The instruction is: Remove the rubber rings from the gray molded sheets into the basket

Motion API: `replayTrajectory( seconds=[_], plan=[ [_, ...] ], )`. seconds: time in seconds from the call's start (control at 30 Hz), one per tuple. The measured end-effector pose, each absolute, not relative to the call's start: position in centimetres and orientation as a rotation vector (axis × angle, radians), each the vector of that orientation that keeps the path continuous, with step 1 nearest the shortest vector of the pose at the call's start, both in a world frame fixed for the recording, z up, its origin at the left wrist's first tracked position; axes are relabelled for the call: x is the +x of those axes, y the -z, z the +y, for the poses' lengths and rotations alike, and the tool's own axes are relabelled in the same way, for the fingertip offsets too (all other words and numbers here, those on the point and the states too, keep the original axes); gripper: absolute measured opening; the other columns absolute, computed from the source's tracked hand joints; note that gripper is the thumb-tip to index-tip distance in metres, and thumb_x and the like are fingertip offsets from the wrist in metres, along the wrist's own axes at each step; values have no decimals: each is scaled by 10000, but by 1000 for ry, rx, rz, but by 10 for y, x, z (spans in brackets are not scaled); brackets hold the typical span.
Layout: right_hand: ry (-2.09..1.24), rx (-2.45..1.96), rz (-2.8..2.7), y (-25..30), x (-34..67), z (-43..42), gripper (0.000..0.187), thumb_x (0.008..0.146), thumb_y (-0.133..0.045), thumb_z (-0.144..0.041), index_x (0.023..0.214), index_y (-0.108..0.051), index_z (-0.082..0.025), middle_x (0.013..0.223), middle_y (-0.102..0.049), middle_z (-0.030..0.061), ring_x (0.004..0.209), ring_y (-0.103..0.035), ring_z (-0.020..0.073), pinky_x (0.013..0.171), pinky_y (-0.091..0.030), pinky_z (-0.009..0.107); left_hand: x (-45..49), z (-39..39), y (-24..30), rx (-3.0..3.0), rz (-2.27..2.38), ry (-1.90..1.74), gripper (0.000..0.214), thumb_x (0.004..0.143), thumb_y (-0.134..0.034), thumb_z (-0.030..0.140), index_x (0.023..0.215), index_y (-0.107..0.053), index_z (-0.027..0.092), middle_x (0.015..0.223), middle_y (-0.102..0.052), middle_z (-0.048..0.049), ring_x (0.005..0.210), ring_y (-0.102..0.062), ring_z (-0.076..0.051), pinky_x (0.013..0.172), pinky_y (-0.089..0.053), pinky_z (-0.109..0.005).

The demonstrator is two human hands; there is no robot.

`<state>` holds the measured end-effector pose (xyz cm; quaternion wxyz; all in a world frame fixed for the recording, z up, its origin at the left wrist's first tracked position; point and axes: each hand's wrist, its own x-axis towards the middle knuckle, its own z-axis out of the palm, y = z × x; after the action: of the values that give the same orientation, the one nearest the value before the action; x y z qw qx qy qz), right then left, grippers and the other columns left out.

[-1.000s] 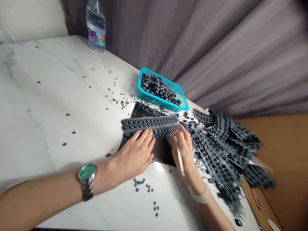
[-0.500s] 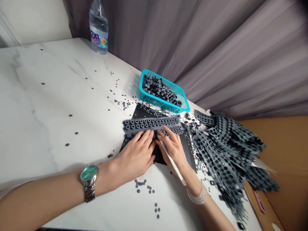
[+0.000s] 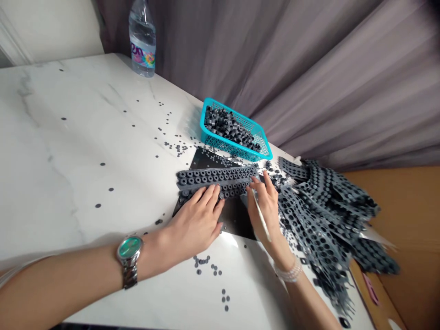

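Observation:
A grey rubber strip studded with small rings lies across a black mat on the white marble table. My left hand, with a teal-faced watch on the wrist, lies flat with fingers stretched onto the strip's near edge. My right hand pinches a thin white stick and its fingertips touch the strip's right end.
A teal basket full of grey rings stands behind the mat. A heap of punched-out grey strips lies at the right table edge. Small grey rings are scattered over the table. A water bottle stands at the back, by a grey curtain.
My right hand has slid back to the right along the strip, from its middle to its right end. My left hand has stayed in place.

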<state>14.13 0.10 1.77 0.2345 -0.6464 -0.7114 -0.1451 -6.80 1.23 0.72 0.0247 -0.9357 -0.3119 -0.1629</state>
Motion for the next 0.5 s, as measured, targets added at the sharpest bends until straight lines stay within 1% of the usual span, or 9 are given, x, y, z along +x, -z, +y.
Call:
replayTrajectory(
  seconds=[0.1, 0.23, 0.33, 0.5],
  plan=[
    [367, -1629, -2084, -22, 135, -4, 170, 941, -480, -197, 1088, -563, -219, 1262, -615, 131, 1384, -370, 282, 1000, -448, 505, -68, 10, -5, -2862, -978, 524, 549, 931, -421, 425, 1329, -544, 67, 1421, -442, -270, 1361, -363, -379, 1099, -300, -469],
    [311, -1377, -2327, -26, 115, -8, 163, 920, -503, -127, 1050, -560, -208, 1167, -684, 99, 1318, -467, 270, 974, -470, 466, -67, 7, -2, -2828, -966, 511, 536, 932, -429, 401, 1276, -578, 17, 1367, -488, -297, 1338, -392, -390, 1095, -311, -478],
    [318, -1316, -2405, -27, 107, -7, 152, 917, -506, -111, 1037, -552, -193, 1130, -704, 93, 1274, -515, 276, 957, -469, 457, -67, 7, -2, -2835, -934, 501, 500, 943, -409, 370, 1197, -629, 0, 1329, -526, -296, 1319, -423, -384, 1093, -315, -486],
    [314, -1316, -2447, -26, 107, -5, 158, 931, -482, -123, 1058, -553, -183, 1147, -693, 109, 1306, -481, 266, 976, -458, 442, -66, 7, -3, -2818, -939, 521, 484, 934, -432, 369, 1166, -647, 3, 1320, -536, -291, 1299, -455, -374, 1087, -323, -473]
  ],
)
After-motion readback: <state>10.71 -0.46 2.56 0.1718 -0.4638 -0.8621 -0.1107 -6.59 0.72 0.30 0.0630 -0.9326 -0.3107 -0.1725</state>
